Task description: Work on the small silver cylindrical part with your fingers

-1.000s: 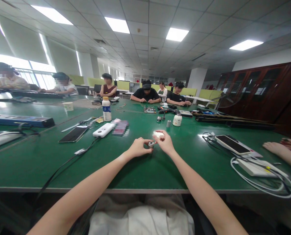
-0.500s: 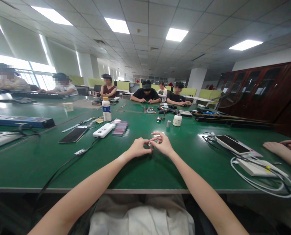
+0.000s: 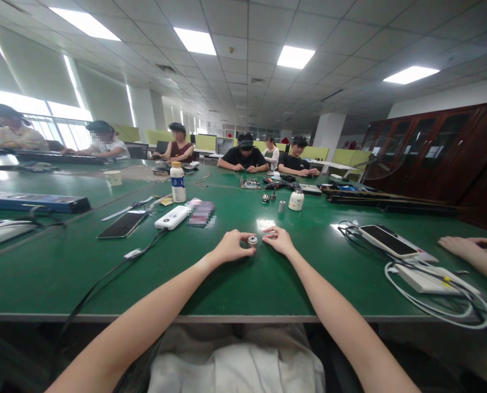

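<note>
My left hand (image 3: 232,246) grips a small round metal cylinder (image 3: 252,241) between thumb and fingers, low over the table. The cylinder's upper face shows a pale ring with a dark recess inside. To its right is my right hand (image 3: 280,240), apart from the cylinder, fingers loosely bent and spread with nothing visible in them. Farther up the green table (image 3: 235,289) stands another small silver cylinder (image 3: 281,207), near a short white jar (image 3: 296,200). Two small dark metal parts (image 3: 266,198) lie beyond it.
On the left are a white power strip (image 3: 171,217), a phone (image 3: 122,224) and a bottle (image 3: 178,183). At right lie another phone (image 3: 388,242), tangled cables and a white box (image 3: 425,279), close to another person's hands (image 3: 466,248). Several people sit around the table.
My right hand has drawn back to the right, off the metal cylinder, uncovering its top. My left hand keeps its hold in about the same place.
</note>
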The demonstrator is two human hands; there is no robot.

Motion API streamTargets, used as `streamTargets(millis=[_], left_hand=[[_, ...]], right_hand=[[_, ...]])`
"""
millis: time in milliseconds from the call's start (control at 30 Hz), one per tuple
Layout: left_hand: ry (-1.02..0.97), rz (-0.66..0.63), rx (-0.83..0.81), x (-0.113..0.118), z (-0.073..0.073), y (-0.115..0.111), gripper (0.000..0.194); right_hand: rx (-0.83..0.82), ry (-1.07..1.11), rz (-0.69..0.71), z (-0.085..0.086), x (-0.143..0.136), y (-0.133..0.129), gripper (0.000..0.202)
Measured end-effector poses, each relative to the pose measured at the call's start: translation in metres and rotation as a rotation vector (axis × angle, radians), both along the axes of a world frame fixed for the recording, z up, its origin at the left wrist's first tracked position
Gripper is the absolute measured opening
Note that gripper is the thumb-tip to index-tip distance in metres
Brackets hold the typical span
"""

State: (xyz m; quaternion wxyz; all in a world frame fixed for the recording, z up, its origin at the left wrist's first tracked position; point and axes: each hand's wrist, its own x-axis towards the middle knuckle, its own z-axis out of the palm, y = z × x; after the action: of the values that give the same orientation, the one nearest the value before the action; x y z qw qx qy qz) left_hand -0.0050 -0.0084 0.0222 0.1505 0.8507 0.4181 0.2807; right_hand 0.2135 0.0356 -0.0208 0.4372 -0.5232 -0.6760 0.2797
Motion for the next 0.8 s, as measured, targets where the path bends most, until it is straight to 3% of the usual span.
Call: streamTargets(millis=[200, 533, 800], left_hand=[[0.005, -0.012, 0.003, 0.0, 0.001, 0.0, 0.051], [0.008, -0.022, 0.043, 0.0, 0.0, -0.001, 0.039], [0.017, -0.007, 0.071, 0.0, 0.001, -0.003, 0.035]], right_hand=[[-0.001, -0.018, 0.025, 0.0, 0.0, 0.002, 0.02], [0.233, 0.131, 0.189, 0.032, -0.028, -0.027, 0.026], [0.278, 0.156, 0.234, 0.034, -0.038, -0.038, 0.023]])
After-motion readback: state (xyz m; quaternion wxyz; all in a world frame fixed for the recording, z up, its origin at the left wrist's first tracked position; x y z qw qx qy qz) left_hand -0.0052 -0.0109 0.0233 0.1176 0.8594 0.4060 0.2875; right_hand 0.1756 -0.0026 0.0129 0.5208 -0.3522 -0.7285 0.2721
